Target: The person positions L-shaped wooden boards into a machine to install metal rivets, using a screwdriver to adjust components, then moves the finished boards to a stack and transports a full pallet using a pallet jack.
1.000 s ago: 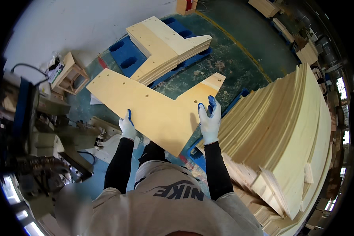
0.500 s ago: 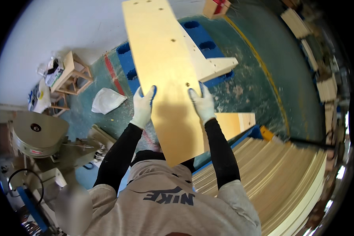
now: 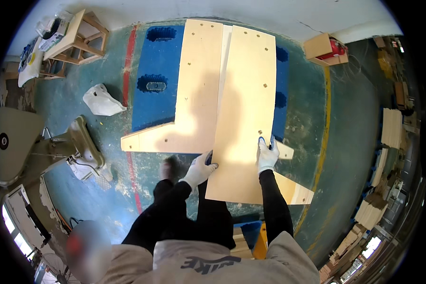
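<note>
A pale L-shaped plywood panel (image 3: pixel 248 61) with several small metal inserts is held by its two long edges. My left hand (image 3: pixel 199 169), in a white glove with blue fingertips, grips the left edge near the close end. My right hand (image 3: pixel 268 156), gloved the same, grips the right edge, thumb on top. The panel's short leg points right. Beneath its far part, other panels lie on a blue plastic pallet (image 3: pixel 151 106); how far it rests on them I cannot tell. Beside it lies a second L-shaped panel (image 3: pixel 189 104), its short leg pointing left.
A white plastic bag (image 3: pixel 103 100) lies on the green floor left of the pallet. Farther left are a wooden stool (image 3: pixel 83 40) and a grey machine (image 3: pixel 19 142). A box with a red object (image 3: pixel 324 49) stands back right. Boards (image 3: pixel 392 128) are stacked along the right.
The panel has come down over the pallet, alongside the left-facing panel. My view has swung right and forward; the large board stack at lower right is mostly out of sight.
</note>
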The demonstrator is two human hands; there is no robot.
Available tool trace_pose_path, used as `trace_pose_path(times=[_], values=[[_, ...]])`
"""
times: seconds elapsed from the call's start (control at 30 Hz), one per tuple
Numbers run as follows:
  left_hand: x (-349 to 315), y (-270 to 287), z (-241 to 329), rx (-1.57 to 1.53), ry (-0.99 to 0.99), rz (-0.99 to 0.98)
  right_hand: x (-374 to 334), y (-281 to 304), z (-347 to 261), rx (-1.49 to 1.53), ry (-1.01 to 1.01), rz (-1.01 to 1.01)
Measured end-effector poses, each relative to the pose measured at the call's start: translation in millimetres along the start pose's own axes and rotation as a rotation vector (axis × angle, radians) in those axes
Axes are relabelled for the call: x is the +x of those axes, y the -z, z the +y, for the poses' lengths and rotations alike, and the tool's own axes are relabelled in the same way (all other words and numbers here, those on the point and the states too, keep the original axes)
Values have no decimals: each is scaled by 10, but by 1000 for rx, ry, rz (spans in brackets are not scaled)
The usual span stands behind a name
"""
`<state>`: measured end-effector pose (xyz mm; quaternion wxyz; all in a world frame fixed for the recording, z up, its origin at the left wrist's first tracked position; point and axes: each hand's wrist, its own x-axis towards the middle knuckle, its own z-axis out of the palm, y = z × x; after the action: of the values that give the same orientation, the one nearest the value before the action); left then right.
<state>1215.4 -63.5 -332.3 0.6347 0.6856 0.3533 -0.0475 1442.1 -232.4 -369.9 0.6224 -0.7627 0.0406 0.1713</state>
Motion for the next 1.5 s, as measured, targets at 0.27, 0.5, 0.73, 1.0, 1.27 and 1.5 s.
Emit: trace_pose_path(times=[0.27, 0.5, 0.73, 1.0, 1.27, 1.5], values=[[1426, -514, -965, -42, 107, 92, 1195, -551, 672, -121, 60, -53], [2393, 329, -1120, 608, -195, 530, 1769, -748, 1287, -634, 2, 82], [2775, 205, -1044, 685, -364, 340, 1862, -740, 1646, -816, -5, -32], [3154, -715, -900, 633, -127, 162, 1995, -821, 1556, -629, -33, -44], [3209, -661, -777, 575, -144, 128, 2161, -724, 1581, -682, 17, -77], [1445, -468, -1010, 512, -164, 139, 1179, -477, 759, -305, -121, -197]])
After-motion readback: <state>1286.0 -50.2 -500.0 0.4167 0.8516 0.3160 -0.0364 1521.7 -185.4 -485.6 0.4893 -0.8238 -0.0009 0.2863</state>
